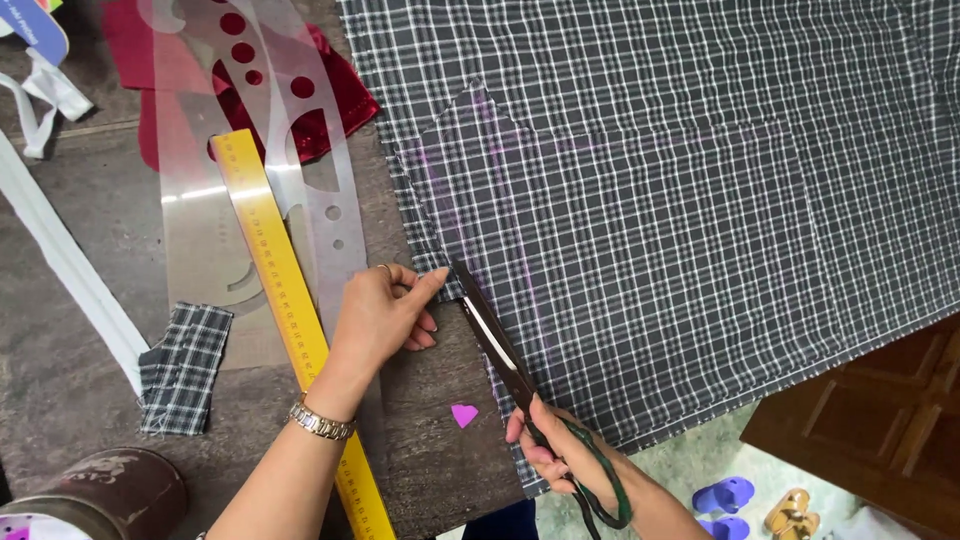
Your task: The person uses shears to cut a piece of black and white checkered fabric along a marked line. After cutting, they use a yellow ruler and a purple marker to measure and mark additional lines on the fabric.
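A large dark plaid fabric (pixel 680 180) with pink chalk lines covers the right part of the brown table (pixel 90 260). My right hand (pixel 560 455) grips long scissors (pixel 495 340) with green-wrapped handles; the blades lie along the fabric's left edge, tips pointing up-left. My left hand (pixel 385 315), with a ring and a metal wristwatch, pinches the fabric's edge right at the scissor tips.
A yellow ruler (pixel 285 290) lies diagonally left of my left hand, over clear curved templates (pixel 200 180). Red cloth (pixel 330 100) at the top, a plaid scrap (pixel 185 365), white strips (pixel 70 265), a pink chalk piece (pixel 463 414), a round tin (pixel 110 495). Sandals on the floor below.
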